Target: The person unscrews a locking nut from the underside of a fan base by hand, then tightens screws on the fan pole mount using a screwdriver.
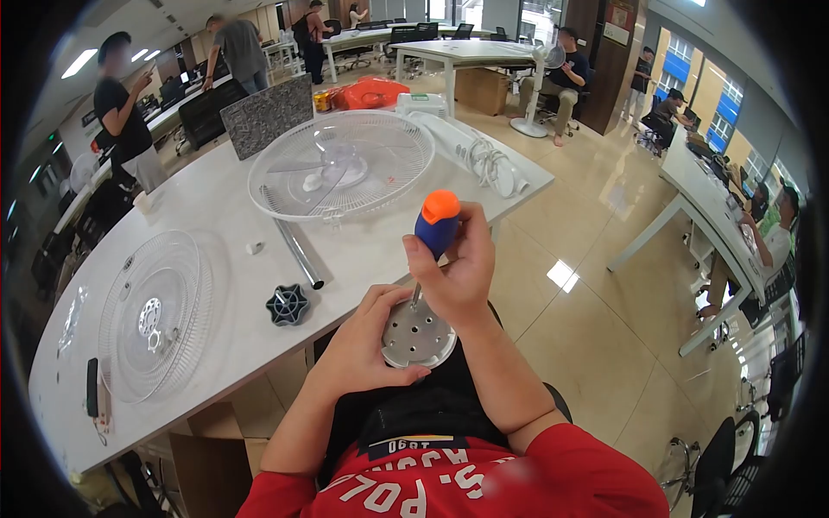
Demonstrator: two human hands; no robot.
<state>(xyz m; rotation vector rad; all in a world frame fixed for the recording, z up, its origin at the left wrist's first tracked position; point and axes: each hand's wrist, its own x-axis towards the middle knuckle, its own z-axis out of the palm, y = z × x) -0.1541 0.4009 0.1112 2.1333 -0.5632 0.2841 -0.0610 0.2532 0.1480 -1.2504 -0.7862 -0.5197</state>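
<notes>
In my right hand (458, 272) is a screwdriver (438, 226) with a blue and orange handle, its shaft pointing down. The shaft's tip meets the upper part of a round metal plate (416, 332) that has several holes. My left hand (367, 341) grips this plate by its left side, above my lap. Whether a screw sits under the tip is hidden. On the table to the left lie a dark star-shaped knob (287, 305) and a metal tube (299, 252).
A fan guard with clear blades (341, 164) lies on the white table (233, 319). Another round guard (151, 319) rests at the left. A white fan stand part with a coiled cable (490, 164) is at the right edge. Other people and tables stand farther off.
</notes>
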